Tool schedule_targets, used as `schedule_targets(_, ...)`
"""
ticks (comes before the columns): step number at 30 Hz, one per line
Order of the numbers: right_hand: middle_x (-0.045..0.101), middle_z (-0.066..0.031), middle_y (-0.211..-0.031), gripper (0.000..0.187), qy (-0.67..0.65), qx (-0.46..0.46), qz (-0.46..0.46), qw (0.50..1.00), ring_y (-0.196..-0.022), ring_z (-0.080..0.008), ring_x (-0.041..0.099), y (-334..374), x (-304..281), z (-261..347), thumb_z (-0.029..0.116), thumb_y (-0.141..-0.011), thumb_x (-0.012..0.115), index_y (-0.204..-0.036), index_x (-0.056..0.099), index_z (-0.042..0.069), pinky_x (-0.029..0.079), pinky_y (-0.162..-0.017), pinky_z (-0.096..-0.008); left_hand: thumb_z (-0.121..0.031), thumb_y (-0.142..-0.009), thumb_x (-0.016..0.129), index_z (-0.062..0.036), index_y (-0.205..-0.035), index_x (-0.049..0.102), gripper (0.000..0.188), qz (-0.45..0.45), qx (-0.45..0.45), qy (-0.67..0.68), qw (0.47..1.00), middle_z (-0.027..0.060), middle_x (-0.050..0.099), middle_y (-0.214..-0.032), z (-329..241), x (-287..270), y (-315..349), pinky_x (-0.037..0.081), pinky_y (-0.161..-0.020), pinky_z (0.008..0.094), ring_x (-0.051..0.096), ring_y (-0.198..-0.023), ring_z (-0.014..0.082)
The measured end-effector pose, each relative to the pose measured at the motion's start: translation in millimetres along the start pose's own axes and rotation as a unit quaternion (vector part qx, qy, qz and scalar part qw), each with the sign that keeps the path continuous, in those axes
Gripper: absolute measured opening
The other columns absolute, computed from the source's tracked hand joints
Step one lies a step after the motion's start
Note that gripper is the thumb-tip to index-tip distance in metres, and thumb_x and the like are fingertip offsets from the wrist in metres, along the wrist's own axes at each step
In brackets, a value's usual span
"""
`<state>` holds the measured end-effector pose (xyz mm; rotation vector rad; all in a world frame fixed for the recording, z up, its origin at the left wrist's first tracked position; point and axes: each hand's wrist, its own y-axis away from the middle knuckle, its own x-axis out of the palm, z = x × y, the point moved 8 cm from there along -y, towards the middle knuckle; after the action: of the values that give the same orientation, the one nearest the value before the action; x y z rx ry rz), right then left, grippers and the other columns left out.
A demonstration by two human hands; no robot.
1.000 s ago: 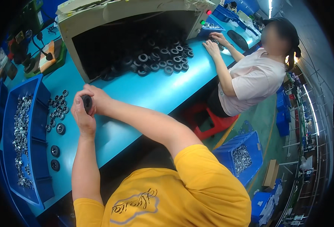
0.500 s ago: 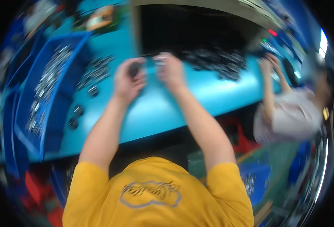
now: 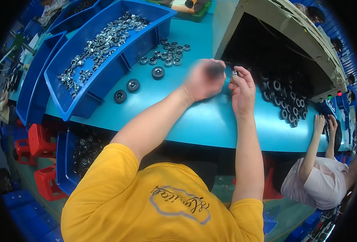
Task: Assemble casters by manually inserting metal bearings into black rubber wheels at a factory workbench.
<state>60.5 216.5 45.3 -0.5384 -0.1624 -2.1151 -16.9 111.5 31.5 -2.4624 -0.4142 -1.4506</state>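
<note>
left hand [image 3: 202, 84] wrapped around a blurred black piece [image 3: 214, 71], right hand [image 3: 243, 92] pinching a silver part [image 3: 235, 74], beyond the near edge of the desk [image 3: 202, 121].

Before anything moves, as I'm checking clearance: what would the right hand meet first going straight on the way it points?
Probably the left post of the beige housing: the right hand points roughly toward it, though depth is hard to judge.

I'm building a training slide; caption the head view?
Left hand holds a dark part, right hand a small shiny piece, over a turquoise bench.
</note>
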Motion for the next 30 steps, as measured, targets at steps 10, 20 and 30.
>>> schedule_targets(10,0.065,-0.0035,-0.102,0.035,0.038,-0.058,0.019,0.997,-0.086,-0.0095,0.059,4.1,6.1,5.2,-0.002,-0.087,0.069,-0.121,0.066,0.0,0.048,-0.077,-0.0231,-0.027,-0.1,0.047,-0.0033,-0.128,0.058,0.038,-0.008,0.017,0.003,1.0,0.0155,0.061,-0.1,-0.9,-7.1,-5.5,0.05,-0.072,0.0375,0.057,-0.081,0.0238)
schedule_targets(20,0.065,-0.005,-0.1,0.033,0.019,-0.05,0.032,0.998,-0.082,-0.0099,0.057,-0.3,-4.1,3.0,0.003,-0.091,0.065,-0.123,0.063,-0.001,0.047,-0.073,-0.0236,-0.022,-0.102,0.049,0.0006,-0.14,0.051,0.044,-0.005,0.028,0.008,1.0,0.0195,0.063,-0.114,-1.9,-8.3,-6.3,0.053,-0.081,0.0411,0.06,-0.087,0.0252)
schedule_targets(30,0.063,-0.0046,-0.095,0.019,-0.047,0.08,0.016,0.996,-0.071,-0.0083,0.054,-1.5,-2.2,-15.9,0.02,-0.102,0.06,-0.114,0.064,0.005,0.039,-0.053,-0.0208,-0.021,-0.112,0.04,-0.0026,-0.135,0.049,0.031,-0.046,0.087,-0.04,0.994,0.0159,0.062,-0.112,-6.6,-22.4,-6.2,0.057,-0.07,0.0388,0.062,-0.082,0.0234)
